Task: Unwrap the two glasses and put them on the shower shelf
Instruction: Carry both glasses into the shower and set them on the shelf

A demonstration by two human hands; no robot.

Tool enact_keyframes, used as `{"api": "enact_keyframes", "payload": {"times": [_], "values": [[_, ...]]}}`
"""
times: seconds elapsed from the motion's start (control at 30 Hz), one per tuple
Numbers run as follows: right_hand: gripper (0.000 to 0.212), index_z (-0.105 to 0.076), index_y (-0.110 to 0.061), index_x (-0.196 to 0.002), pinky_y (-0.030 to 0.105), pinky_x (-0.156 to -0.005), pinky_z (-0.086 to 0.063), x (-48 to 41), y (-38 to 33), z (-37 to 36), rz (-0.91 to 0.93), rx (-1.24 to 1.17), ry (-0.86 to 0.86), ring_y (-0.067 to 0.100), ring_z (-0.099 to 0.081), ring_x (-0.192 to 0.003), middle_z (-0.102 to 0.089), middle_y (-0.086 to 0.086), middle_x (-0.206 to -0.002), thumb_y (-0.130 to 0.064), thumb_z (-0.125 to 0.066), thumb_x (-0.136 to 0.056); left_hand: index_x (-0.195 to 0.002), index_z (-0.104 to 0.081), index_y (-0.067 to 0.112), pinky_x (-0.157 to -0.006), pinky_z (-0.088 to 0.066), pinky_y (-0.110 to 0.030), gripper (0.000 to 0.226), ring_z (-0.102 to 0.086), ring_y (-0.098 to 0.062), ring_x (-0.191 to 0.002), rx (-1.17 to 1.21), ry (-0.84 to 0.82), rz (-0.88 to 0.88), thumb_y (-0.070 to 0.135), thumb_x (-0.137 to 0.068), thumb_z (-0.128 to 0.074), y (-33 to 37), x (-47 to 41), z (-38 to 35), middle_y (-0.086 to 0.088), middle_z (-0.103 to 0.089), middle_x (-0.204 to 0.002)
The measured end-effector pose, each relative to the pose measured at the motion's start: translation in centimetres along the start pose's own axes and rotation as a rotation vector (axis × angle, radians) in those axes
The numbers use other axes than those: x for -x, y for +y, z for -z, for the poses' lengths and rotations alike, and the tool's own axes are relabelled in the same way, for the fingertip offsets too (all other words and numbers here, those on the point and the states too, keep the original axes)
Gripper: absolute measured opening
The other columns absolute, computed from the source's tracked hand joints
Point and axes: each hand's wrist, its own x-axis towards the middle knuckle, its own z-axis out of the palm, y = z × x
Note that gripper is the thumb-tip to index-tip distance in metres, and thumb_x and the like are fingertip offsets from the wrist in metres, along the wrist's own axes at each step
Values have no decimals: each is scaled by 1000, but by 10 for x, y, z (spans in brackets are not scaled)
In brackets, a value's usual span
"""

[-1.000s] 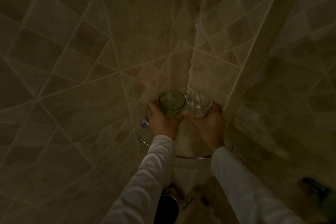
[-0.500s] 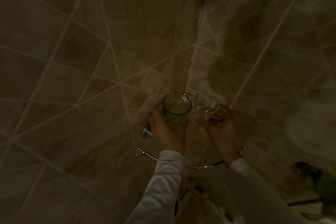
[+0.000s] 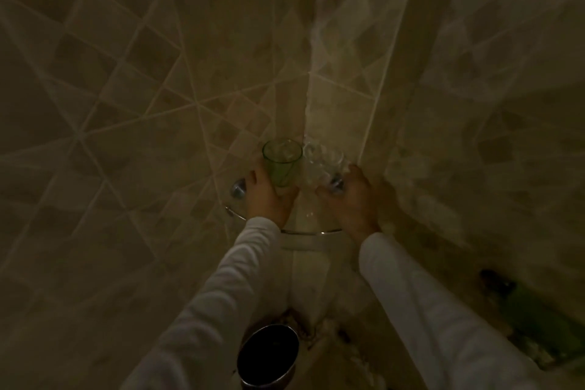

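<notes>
Two tiled walls (image 3: 126,104) meet in a dim corner, and that corner is why the shower shelf (image 3: 310,233) is shaped as it is: a clear quarter-round plate with a thin metal rail along its near edge. Both pale sleeves (image 3: 221,294) reach up to it from below. Down on the floor, near and a little left, stands a dark metal bucket (image 3: 269,355).

The left hand (image 3: 269,196) has its fingers curled round the lower part of the green glass (image 3: 281,161), holding it upright and mouth up, at the far left of the shelf. The right hand (image 3: 354,199) appears wrapped round the base of the clear glass (image 3: 323,161), just beside the green one on its right; blur hides the fingers' exact lie. Neither glass shows any wrapping.

Gripping low looks meant to steady each base. Whether the bases touch the plate I cannot tell. A round metal bracket (image 3: 238,189) fixes the shelf's left end to the wall.
</notes>
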Motion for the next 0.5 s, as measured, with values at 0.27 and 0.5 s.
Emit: {"api": "enact_keyframes", "payload": {"times": [0.27,0.5], "values": [[85,-27,-10,-158,47,-115,-36,53,0,60,330,203,-132,36,-37,-140,-40,20,-151,-38,-72,-91,-152,-28,6,-109,-39,-50,77,-39,-41,-138,-249,52,-72,35,-92,-66,14,95,29,-22,-32,-154],[86,-29,-11,-159,56,-118,-25,104,-8,62,569,417,-191,44,-25,-147,-26,25,-160,-56,-61,-93,-155,-25,13,-117,-26,-52,77,-25,-35,-148,-571,175,-107,53,-95,-52,9,172,71,-15,-29,-161]]}}
